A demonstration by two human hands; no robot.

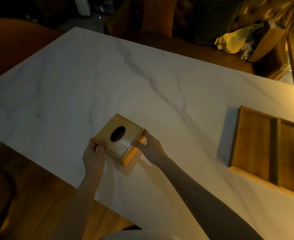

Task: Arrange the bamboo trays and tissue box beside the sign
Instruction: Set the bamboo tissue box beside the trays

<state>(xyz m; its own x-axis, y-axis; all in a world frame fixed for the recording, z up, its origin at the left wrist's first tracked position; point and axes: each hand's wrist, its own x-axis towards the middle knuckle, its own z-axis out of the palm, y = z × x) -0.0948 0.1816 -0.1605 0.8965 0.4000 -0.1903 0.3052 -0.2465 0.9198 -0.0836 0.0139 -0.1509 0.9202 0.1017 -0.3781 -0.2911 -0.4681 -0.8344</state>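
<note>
A square bamboo tissue box [123, 146] with a dark oval hole in its lid rests on the white marble table [108, 80], near the front edge. My left hand [94, 155] grips its near-left corner. My right hand [150, 148] grips its right side, thumb on the lid. Two flat bamboo trays lie side by side at the right: one tray [253, 144] fully in view, the other tray [293, 158] cut off by the frame's right edge. No sign shows in the frame.
An orange chair back [13, 45] stands beyond the table's far left. At the back right are a sofa [212, 23], a yellow cloth bundle [232, 40] and a wooden crate [267, 45]. Wooden floor [44, 205] lies below the table's front edge.
</note>
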